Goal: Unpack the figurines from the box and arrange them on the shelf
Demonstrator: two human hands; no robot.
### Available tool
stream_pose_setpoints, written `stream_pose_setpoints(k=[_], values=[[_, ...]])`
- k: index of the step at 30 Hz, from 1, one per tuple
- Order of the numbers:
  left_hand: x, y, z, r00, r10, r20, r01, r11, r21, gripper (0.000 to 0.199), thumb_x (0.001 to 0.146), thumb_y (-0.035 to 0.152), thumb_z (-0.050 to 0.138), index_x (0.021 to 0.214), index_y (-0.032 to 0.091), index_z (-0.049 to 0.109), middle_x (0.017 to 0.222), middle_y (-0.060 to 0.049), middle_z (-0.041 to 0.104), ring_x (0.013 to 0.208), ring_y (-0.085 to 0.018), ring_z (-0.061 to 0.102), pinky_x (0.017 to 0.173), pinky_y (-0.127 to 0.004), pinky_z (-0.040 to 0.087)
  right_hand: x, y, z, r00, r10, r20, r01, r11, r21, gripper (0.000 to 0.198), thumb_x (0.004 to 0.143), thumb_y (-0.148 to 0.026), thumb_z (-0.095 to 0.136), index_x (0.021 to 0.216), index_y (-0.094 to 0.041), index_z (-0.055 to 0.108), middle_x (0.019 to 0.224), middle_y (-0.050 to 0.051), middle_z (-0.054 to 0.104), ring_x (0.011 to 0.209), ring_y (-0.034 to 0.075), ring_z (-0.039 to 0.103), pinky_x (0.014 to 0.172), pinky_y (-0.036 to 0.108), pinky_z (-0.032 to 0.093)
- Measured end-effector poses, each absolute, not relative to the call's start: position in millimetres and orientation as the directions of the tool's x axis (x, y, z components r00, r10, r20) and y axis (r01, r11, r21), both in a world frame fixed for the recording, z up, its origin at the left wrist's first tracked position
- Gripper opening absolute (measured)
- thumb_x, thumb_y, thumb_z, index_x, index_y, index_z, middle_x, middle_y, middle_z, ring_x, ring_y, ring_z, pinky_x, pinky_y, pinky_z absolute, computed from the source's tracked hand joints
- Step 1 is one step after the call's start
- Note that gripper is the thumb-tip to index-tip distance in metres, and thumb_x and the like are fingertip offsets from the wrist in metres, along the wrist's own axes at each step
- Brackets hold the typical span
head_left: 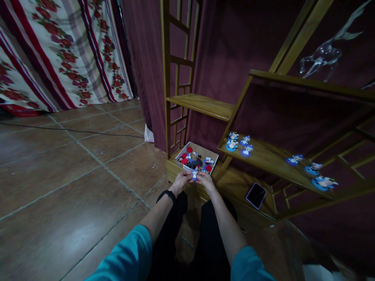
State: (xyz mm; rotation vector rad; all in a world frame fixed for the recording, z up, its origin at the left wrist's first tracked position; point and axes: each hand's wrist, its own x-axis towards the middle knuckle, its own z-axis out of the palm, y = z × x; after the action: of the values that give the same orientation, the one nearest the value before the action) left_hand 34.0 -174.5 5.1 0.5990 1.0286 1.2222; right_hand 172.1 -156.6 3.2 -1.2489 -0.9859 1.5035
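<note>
Between the fingertips of both hands is a small figurine (195,175), white and purple on a purple round base. My left hand (182,182) pinches it from the left side, and my right hand (205,180) grips it from the right. Just beyond the hands, an open cardboard box (215,153) holds several more figurines with red, purple and dark parts. On the wooden shelf (265,158) to the right stand several figurines on blue and purple bases, among them a purple-hatted one (246,150) and a blue-based one (232,145).
A phone or tablet (256,195) lies on the lower shelf at the right. A glass deer (322,56) stands on the upper right shelf. The wooden frame (166,78) rises behind the box. A black cable (73,130) crosses the tiled floor (79,187) at left.
</note>
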Motion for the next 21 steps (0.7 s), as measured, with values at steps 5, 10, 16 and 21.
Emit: stream_pose_setpoints(k=[5, 10, 16, 21], values=[[33.9, -172.7, 2.4, -0.006, 0.953, -0.302, -0.466, 0.264, 0.844, 0.011, 0.065, 0.006, 0.068, 0.073, 0.01, 0.062, 0.067, -0.005, 0.064, 0.059, -0.012, 0.061, 0.06, -0.022, 0.051, 172.4, -157.4, 3.7, -0.074, 0.963, -0.259, -0.158, -0.267, -0.951, 0.021, 0.052, -0.025, 0.072, 0.068, -0.016, 0.06, 0.062, -0.002, 0.061, 0.055, 0.01, 0.059, 0.061, 0.027, 0.052], [33.6, -172.4, 2.5, -0.004, 0.953, -0.304, -0.471, 0.266, 0.841, 0.008, 0.065, 0.007, 0.067, 0.071, 0.01, 0.063, 0.065, -0.005, 0.064, 0.059, -0.012, 0.061, 0.061, -0.022, 0.051, 172.1, -158.3, 6.4, -0.088, 0.962, -0.259, -0.174, -0.271, -0.947, 0.022, 0.052, -0.024, 0.074, 0.068, -0.016, 0.061, 0.063, -0.002, 0.062, 0.056, 0.011, 0.06, 0.062, 0.028, 0.052], [33.0, -171.6, 3.3, 0.006, 0.951, -0.308, -0.479, 0.273, 0.834, 0.006, 0.067, 0.007, 0.066, 0.071, 0.01, 0.063, 0.065, -0.006, 0.065, 0.059, -0.013, 0.061, 0.058, -0.022, 0.051, 172.3, -160.7, 12.3, -0.103, 0.964, -0.244, -0.196, -0.26, -0.946, 0.022, 0.053, -0.024, 0.074, 0.069, -0.016, 0.061, 0.068, -0.001, 0.063, 0.059, 0.012, 0.061, 0.065, 0.029, 0.052], [32.7, -171.1, 3.4, 0.01, 0.95, -0.312, -0.496, 0.276, 0.823, 0.005, 0.069, 0.005, 0.062, 0.071, 0.01, 0.063, 0.063, -0.006, 0.064, 0.058, -0.012, 0.062, 0.059, -0.022, 0.052, 172.4, -163.4, 16.9, -0.144, 0.968, -0.205, -0.229, -0.234, -0.945, 0.024, 0.054, -0.025, 0.074, 0.073, -0.015, 0.062, 0.072, 0.001, 0.064, 0.063, 0.013, 0.062, 0.07, 0.03, 0.051]])
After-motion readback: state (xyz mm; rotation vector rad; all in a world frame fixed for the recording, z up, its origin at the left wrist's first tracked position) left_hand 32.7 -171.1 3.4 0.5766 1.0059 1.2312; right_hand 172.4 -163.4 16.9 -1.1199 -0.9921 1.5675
